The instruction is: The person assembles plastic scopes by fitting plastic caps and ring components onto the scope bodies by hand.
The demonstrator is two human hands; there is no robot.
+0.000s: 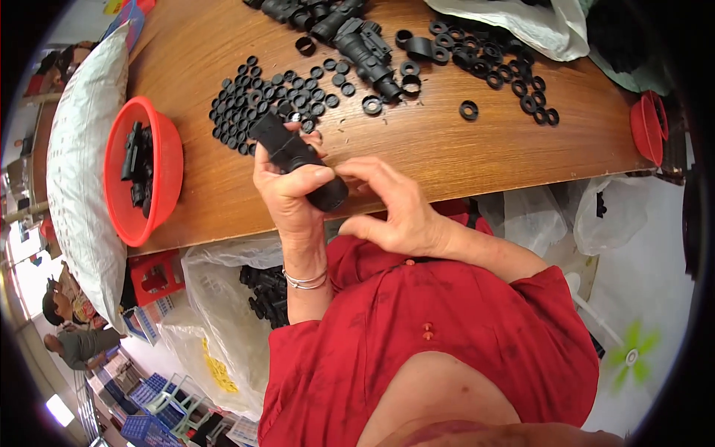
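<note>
My left hand (287,186) is closed around a black plastic toy scope body (292,153), its thumb pressed along the side. The scope tilts, with a squarish end up and left and a round end toward me. Beside that round end is my right hand (395,212), thumb and fingers apart. Its fingertips reach close to the scope; whether they touch it I cannot tell. Just beyond the scope lies a spread of small black round caps (246,100). Farther off, assembled black scopes (365,56) are heaped, with loose black rings (488,59) to their right.
A red basin (165,186) holding black parts stands at the left edge of the wooden table (439,149), beside a stuffed white sack (86,171). Another red basin (645,130) is at the right edge. Plastic bags (223,298) hang below the near edge. People (78,343) are in the background.
</note>
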